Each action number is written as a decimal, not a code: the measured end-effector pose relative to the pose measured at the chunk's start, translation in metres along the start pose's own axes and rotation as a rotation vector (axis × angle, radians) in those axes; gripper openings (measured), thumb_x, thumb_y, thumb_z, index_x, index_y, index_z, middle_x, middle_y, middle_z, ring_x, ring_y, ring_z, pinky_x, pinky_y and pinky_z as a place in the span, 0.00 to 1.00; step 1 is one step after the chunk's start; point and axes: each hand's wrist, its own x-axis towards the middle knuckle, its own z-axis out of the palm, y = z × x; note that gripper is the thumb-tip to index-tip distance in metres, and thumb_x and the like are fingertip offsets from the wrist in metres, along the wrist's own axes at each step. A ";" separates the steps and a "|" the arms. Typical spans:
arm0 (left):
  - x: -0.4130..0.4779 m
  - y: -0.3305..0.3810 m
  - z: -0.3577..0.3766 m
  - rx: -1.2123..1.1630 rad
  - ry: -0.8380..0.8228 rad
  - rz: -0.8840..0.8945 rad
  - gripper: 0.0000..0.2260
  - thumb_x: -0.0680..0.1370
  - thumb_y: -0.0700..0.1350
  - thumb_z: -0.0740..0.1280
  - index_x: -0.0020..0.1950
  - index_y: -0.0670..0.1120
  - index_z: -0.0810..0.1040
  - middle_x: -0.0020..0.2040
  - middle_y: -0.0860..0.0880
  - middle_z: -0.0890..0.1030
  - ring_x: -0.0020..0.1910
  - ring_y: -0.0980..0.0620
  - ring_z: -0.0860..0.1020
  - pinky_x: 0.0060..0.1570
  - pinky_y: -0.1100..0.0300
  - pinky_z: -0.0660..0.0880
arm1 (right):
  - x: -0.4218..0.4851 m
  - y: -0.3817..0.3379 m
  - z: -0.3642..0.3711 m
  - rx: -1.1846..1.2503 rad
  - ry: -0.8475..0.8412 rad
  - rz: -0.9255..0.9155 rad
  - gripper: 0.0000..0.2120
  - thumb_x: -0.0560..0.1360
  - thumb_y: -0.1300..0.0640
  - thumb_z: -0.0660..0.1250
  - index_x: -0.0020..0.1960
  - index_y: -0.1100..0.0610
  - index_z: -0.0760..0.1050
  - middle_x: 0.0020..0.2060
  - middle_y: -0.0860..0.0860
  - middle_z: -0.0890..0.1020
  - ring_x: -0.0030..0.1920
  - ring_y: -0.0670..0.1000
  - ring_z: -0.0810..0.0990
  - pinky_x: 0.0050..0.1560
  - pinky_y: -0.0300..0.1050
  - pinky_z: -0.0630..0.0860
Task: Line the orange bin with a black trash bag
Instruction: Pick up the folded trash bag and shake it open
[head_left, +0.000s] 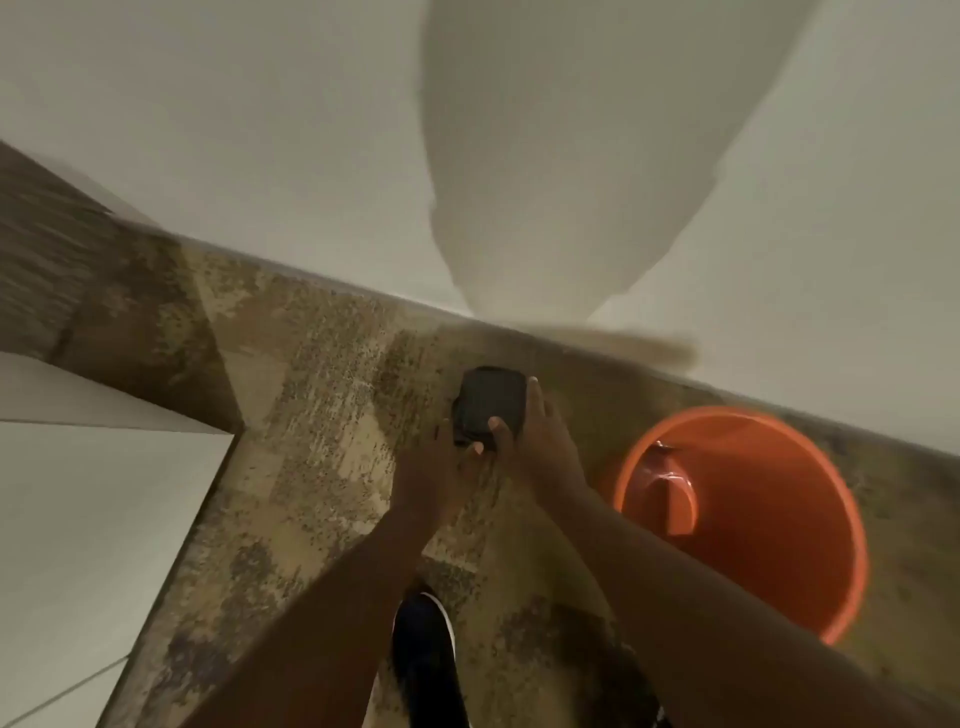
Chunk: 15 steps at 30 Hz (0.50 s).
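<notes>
1. Both hands meet in front of the body over the floor (322, 364), holding a small, still-folded black bag (491, 397) between them. I judge it is held out there, clear of the bin (810, 519), so there is room to shake or peel it open first.
2. The right hand (545, 441) has its grip closed on the bag: thumb across the near face, fingers up along the far edge.
3. The left hand (447, 457) pinches the bag's lower corner, fingertips on the fold. That looks like a search for a loose edge to start the unfolding, though blur hides the detail.
4. The bag is a compact, dark, matte packet with rounded corners, thick with layers and not yet spread.
5. The bin stands upright on the floor by the wall (260, 156), just right of the right forearm, mouth open and unlined. It looks empty and glossy inside.
6. A dark shoe (423, 654) shows below, between the arms.
</notes>
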 end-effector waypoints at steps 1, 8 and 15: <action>0.010 -0.006 0.012 -0.019 0.020 0.006 0.32 0.81 0.65 0.51 0.74 0.42 0.69 0.68 0.40 0.75 0.63 0.40 0.75 0.59 0.44 0.75 | 0.009 0.007 0.012 0.034 0.011 0.017 0.39 0.82 0.45 0.63 0.83 0.60 0.48 0.79 0.60 0.62 0.77 0.61 0.64 0.71 0.56 0.67; 0.084 -0.028 0.092 -0.256 0.067 -0.077 0.31 0.79 0.66 0.54 0.75 0.48 0.68 0.66 0.43 0.77 0.59 0.43 0.79 0.55 0.46 0.78 | 0.069 0.056 0.087 0.127 0.041 0.163 0.39 0.82 0.47 0.63 0.84 0.55 0.45 0.81 0.56 0.57 0.76 0.60 0.65 0.70 0.55 0.72; 0.127 -0.039 0.142 -0.329 0.027 -0.099 0.24 0.84 0.54 0.57 0.78 0.45 0.67 0.74 0.39 0.69 0.70 0.38 0.72 0.66 0.44 0.72 | 0.124 0.090 0.136 0.223 0.116 0.329 0.40 0.81 0.50 0.65 0.84 0.55 0.45 0.80 0.57 0.60 0.77 0.61 0.64 0.71 0.57 0.69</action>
